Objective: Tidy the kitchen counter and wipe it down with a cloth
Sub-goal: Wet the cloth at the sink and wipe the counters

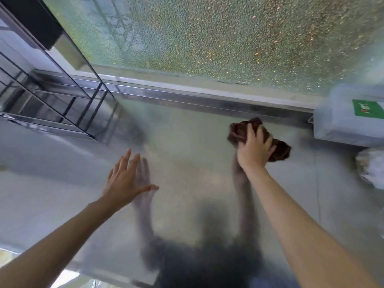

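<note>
Hands: two, left hand [124, 179] lower left of centre, right hand [254, 149] right of centre
Cloths: one brown cloth [278, 149]
Counters: one steel counter [187, 142]
Wire racks: one black wire rack [52, 104], upper left
Wrapped packages: one pale wrapped package [342, 119] with a green label, right edge
Crumpled bags: one crumpled bag [372, 167], right edge

Dark brown cloth [278, 149] on grey metallic bench [187, 146], speckled green-and-orange frosted pane [207, 34] across top, black wire rack [62, 100] upper left, green label [366, 108] far right.

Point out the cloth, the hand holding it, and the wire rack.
cloth [280, 150], head view, on the brown fold right of the hand.
right hand [254, 149], head view, on the back of the hand.
wire rack [62, 100], head view, on a black bar at left.
</note>
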`<action>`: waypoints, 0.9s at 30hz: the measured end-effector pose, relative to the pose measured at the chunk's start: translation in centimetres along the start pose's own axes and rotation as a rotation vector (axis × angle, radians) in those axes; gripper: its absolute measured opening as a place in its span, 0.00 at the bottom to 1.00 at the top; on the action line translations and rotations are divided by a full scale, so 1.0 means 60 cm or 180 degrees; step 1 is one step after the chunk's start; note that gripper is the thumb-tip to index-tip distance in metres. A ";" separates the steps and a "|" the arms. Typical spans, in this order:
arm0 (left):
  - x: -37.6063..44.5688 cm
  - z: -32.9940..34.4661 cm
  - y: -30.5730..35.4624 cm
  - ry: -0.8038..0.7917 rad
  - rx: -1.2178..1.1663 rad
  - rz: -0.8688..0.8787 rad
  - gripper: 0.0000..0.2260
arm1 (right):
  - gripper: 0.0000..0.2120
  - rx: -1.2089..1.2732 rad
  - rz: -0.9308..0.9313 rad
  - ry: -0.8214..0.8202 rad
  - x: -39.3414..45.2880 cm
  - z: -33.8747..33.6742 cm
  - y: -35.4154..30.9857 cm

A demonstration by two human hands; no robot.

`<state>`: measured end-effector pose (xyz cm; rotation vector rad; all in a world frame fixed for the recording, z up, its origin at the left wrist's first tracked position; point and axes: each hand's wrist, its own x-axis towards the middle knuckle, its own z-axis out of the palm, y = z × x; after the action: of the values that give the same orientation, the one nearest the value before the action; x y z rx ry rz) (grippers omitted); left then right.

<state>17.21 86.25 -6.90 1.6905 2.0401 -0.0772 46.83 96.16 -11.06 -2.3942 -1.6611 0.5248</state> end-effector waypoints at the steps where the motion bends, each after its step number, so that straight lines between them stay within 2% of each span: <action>1: 0.020 -0.006 -0.012 0.0039 -0.0091 -0.0023 0.44 | 0.28 -0.0037 -0.0303 -0.0030 -0.020 0.020 -0.033; 4: 0.068 -0.012 -0.028 0.0139 -0.0457 -0.0118 0.35 | 0.30 -0.0090 -0.1413 -0.0349 -0.098 0.076 -0.118; 7: 0.102 -0.015 -0.046 -0.0086 -0.0072 0.0013 0.39 | 0.30 -0.0288 -0.1869 -0.0674 -0.093 0.074 -0.131; 9: 0.115 -0.020 -0.062 -0.0205 0.0171 0.0072 0.43 | 0.29 -0.0385 -0.1537 -0.0496 -0.059 0.057 -0.102; 12: 0.125 -0.022 -0.075 -0.0271 0.0294 0.0095 0.45 | 0.26 -0.0125 -0.0170 0.0045 -0.003 0.027 -0.068; 14: 0.130 -0.018 -0.075 -0.0262 0.0348 0.0116 0.45 | 0.25 0.0127 0.0555 0.0339 0.019 0.034 -0.094; 15: 0.130 -0.016 -0.076 -0.0273 0.0355 0.0113 0.44 | 0.24 0.0170 0.0675 0.0397 0.021 0.049 -0.124; 17: 0.134 -0.012 -0.079 -0.0286 0.0348 0.0113 0.44 | 0.25 0.0193 0.0287 0.0379 0.006 0.091 -0.202; 19: 0.135 -0.011 -0.082 -0.0272 0.0395 0.0180 0.44 | 0.26 0.0157 -0.0574 0.0224 -0.028 0.141 -0.288; 21: 0.133 -0.014 -0.086 -0.0245 0.0459 0.0309 0.44 | 0.27 0.0080 -0.1398 -0.0153 -0.059 0.165 -0.349; 23: 0.129 -0.025 -0.100 -0.0186 0.0459 0.0500 0.44 | 0.27 -0.0047 -0.1769 -0.0487 -0.047 0.159 -0.354; 25: 0.124 -0.042 -0.127 -0.0124 0.0424 0.0620 0.43 | 0.26 -0.0104 -0.1491 -0.0387 -0.025 0.140 -0.313; 27: 0.118 -0.056 -0.161 -0.0069 0.0390 0.0551 0.44 | 0.26 -0.0094 -0.0740 -0.0024 -0.005 0.119 -0.260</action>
<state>6.25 91.58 -9.25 1.9259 1.8990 -0.1649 30.45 101.09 -12.26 -2.1796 -1.9295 0.4730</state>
